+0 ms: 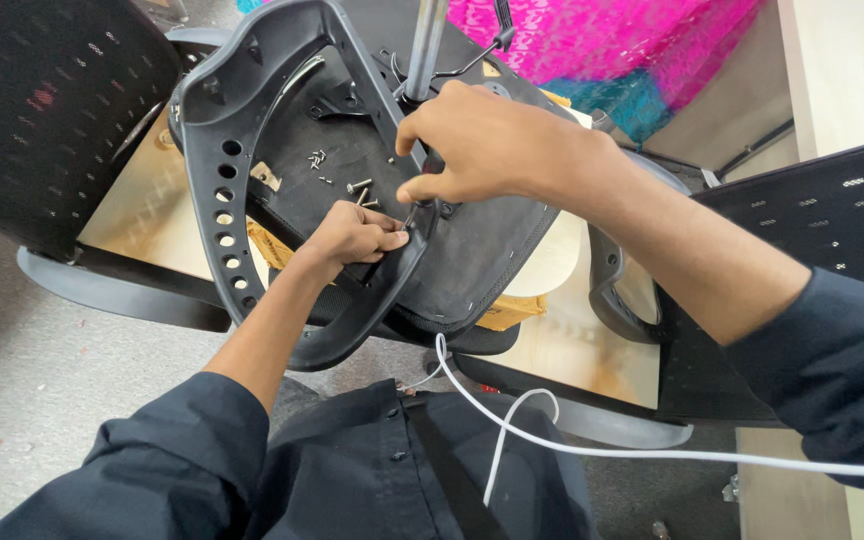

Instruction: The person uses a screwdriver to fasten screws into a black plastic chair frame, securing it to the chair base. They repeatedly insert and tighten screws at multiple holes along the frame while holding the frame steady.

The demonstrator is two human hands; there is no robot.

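An upturned black office chair seat (482,250) lies in front of me with its underside up. A black plastic armrest frame (227,150) with a row of holes curves around the seat's left side. My left hand (352,238) is closed around the lower part of this frame at the seat's edge. My right hand (477,145) grips a thin dark tool (414,212) whose tip points down right beside my left hand. Several loose screws (360,188) lie on the seat underside. A metal gas-lift column (426,45) rises from the seat behind my right hand.
Black mesh chair backs stand at the left (42,110) and right (832,220). Pale wooden panels (142,215) lie under the chair parts. A white cable (592,445) runs across my lap. Pink and teal fabric (612,45) lies at the top. Grey carpet (32,390) covers the floor.
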